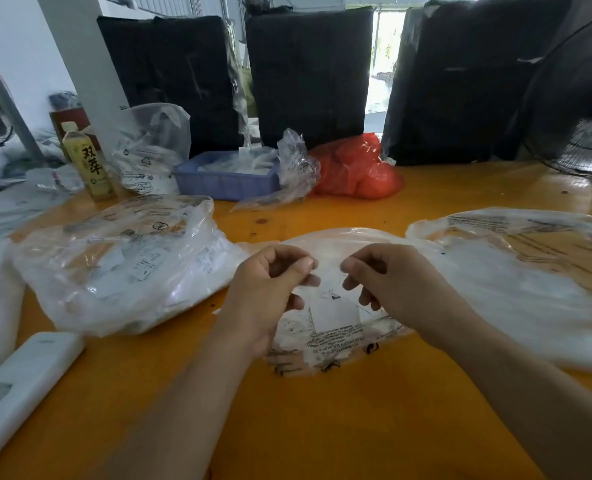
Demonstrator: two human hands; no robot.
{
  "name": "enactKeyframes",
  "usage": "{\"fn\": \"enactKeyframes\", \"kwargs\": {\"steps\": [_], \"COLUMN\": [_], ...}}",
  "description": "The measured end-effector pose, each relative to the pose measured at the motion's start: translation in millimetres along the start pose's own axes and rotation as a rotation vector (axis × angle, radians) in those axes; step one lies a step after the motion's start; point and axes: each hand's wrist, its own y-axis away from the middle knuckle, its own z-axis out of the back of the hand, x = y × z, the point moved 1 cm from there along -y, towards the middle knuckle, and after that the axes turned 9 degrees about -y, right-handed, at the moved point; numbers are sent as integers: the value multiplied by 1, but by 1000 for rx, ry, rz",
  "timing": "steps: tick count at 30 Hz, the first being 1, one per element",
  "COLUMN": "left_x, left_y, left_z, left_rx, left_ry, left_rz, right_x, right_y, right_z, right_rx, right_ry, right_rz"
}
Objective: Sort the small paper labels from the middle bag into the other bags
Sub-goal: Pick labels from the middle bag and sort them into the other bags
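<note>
The yellow-green plastic drink bottle [86, 160] bears "双萃"; the clear printed plastic middle bag [336, 336] reads "DIE PLASTIKTÜTE AUCH NICHT ALS SPIELZEUG VERWENDEN"; its other print is blurred.

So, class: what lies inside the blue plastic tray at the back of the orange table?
The blue plastic tray holds white, blurry clear-wrapped pieces; its wall hides its bottom, and a crumpled clear bag covers its right end.

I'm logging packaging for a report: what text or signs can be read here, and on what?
"双萃": bottle label.
"DIE PLASTIKTÜTE AUCH NICHT ALS SPIELZEUG VERWENDEN": middle bag, partly blurred.
Recycling triangle: rear clear bag.
Print on left bag and right bag: too blurred.
</note>
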Motion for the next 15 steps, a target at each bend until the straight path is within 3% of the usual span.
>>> {"fn": "enactKeyframes", "kwargs": {"steps": [4,7,12,15], "left_x": [-1,0,1,1], "left_y": [0,0,0,-1], "left_z": [0,-1,-2,-1], "left_rx": [-16,-2,30,30], "left_ry": [222,269,260,269], "left_rz": [64,104,88,76], "right_x": [1,-4,-8,-13], "right_y": [-8,-9,-7,-2], "right_z": [-15,-30,-24,-10], "right_rx": [297,404,216,77], "right_ry": [650,790,675,173], "right_rz": [100,113,157,82]}}
